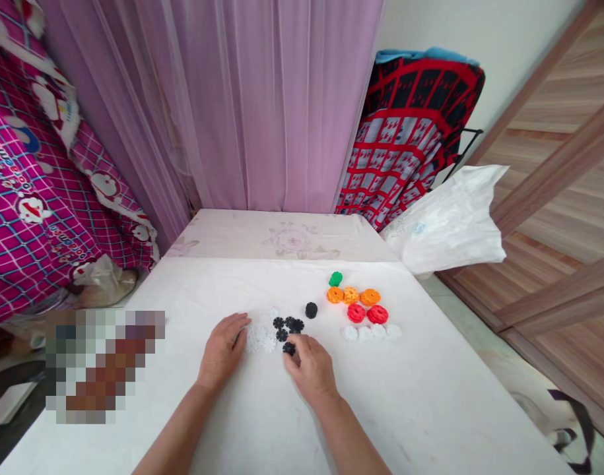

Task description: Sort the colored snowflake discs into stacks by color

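in front of me, a pale purple curtain hangs in long folds behind the surface, which wears a white cover. to my right i see a plain whitish wall, and then wooden panels with visible grain. the floor beside them is light and smooth. at my left hangs a pink checked cloth. the light is soft and quite even.

free passage runs between black stack and red stacks
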`<state>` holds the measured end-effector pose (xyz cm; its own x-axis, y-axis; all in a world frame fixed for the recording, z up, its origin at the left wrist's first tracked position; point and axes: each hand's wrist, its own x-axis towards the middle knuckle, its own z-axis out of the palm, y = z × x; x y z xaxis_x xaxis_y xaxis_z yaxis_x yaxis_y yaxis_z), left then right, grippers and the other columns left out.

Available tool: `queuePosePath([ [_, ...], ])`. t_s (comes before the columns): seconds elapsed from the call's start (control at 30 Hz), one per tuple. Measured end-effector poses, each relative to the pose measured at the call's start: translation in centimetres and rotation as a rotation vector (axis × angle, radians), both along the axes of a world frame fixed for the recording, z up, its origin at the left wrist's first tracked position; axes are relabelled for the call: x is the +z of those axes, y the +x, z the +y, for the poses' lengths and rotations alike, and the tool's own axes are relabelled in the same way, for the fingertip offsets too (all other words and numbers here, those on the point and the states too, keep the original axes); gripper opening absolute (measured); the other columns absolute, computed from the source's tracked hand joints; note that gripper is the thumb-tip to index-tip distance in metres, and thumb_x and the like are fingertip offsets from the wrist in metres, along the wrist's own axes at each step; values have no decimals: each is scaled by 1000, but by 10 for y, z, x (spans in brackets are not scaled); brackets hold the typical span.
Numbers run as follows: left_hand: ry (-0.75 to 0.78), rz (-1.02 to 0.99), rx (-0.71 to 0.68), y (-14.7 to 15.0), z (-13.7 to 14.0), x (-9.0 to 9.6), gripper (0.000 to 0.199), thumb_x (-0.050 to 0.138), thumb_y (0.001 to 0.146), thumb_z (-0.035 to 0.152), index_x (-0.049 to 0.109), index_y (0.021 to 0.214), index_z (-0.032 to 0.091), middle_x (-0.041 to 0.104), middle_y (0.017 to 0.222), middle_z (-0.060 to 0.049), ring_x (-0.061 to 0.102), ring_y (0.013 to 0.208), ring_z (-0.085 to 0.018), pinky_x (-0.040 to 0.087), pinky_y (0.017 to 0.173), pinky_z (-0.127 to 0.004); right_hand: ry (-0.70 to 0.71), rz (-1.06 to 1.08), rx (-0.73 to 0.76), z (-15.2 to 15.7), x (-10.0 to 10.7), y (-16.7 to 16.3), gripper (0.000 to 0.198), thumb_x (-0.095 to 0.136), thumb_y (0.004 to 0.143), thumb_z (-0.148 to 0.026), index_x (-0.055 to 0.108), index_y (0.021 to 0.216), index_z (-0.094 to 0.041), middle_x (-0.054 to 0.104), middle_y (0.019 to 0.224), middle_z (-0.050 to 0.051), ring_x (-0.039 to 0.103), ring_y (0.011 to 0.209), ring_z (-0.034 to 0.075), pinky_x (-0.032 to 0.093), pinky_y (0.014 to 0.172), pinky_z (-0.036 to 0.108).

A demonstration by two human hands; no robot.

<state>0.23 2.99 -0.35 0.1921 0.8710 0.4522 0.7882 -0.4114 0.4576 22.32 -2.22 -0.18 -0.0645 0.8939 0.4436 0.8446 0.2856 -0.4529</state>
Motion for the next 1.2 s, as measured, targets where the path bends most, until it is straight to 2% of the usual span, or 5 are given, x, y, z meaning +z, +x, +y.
queuePosePath([
  [0.23,5,-26,0,2,-2,0,28,45,90,28,70,102,24,72,111,-6,64,107,-23,52,97,-44,-9,18,34,-6,2,4,23,60,73,-15,61,96,-22,67,86,1,61,80,17,44,73,27],
  [0.5,-14,-32,7,3,-3,2,27,46,89,26,69,102,23,71,112,-6,63,109,-23,51,98,-45,-26,39,27,-3,-4,6,28,57,73,-14,59,100,-21,68,84,0,59,68,14,46,70,26],
  [0.73,0,-43,0,4,-3,2,27,47,89,26,70,101,24,71,111,-6,64,108,-23,51,97,-46,8,231,-21,-4,-8,7,38,55,76,-23,52,114,-18,71,89,1,58,63,11,49,67,25],
  [1.03,8,-39,-18,4,-3,3,27,46,89,25,70,101,24,71,111,-6,64,107,-23,52,96,-46,78,207,-217,39,33,38,41,54,80,-36,51,116,-17,71,94,5,58,65,15,46,65,30],
  [1.2,13,-38,-20,4,-3,2,26,46,89,25,70,101,23,72,111,-6,64,107,-24,52,96,-47,-11,123,-253,60,40,48,45,54,78,-35,52,119,-17,71,96,5,59,69,17,44,64,30],
])
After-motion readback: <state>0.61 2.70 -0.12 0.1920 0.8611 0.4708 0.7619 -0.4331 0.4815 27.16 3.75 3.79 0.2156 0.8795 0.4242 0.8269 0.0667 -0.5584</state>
